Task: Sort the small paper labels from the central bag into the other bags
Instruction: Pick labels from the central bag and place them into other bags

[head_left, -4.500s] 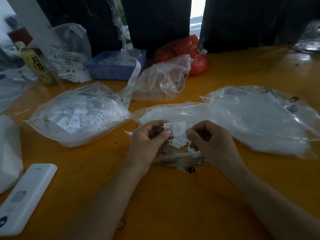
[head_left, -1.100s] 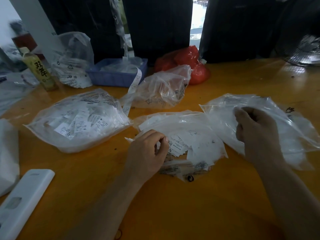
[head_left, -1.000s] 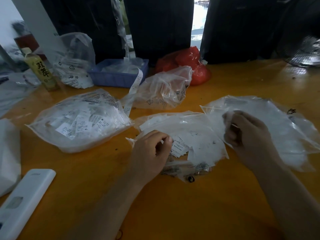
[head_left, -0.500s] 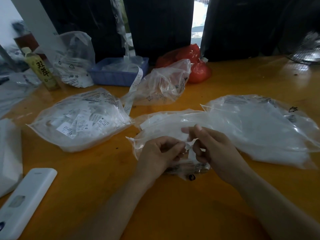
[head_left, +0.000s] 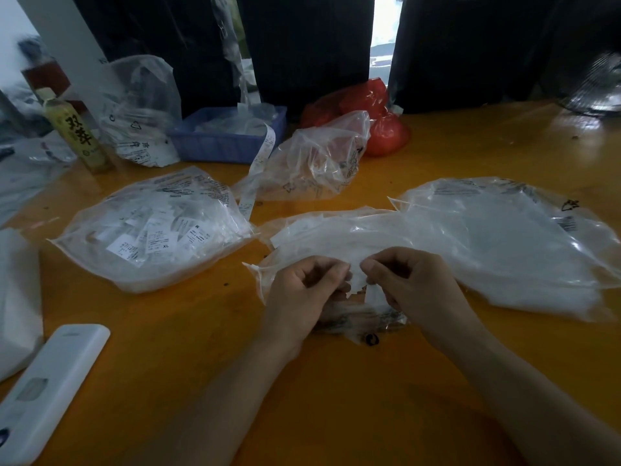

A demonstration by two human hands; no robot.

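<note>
The central clear bag [head_left: 336,230] lies on the orange table with small white paper labels [head_left: 373,292] spilling at its mouth. My left hand [head_left: 302,290] and my right hand [head_left: 413,284] sit side by side over that mouth, fingers curled, each pinching labels. A clear bag [head_left: 151,230] full of printed labels lies to the left. A larger clear bag [head_left: 504,243] with white contents lies to the right.
A crumpled clear bag [head_left: 316,159], a blue tray [head_left: 228,136] with a paper strip [head_left: 258,169] hanging out, red bags [head_left: 373,116] and a bottle [head_left: 77,132] stand at the back. A white remote [head_left: 47,388] lies near left.
My right hand came back from the right bag to the central bag's mouth and now meets my left hand over the labels.
</note>
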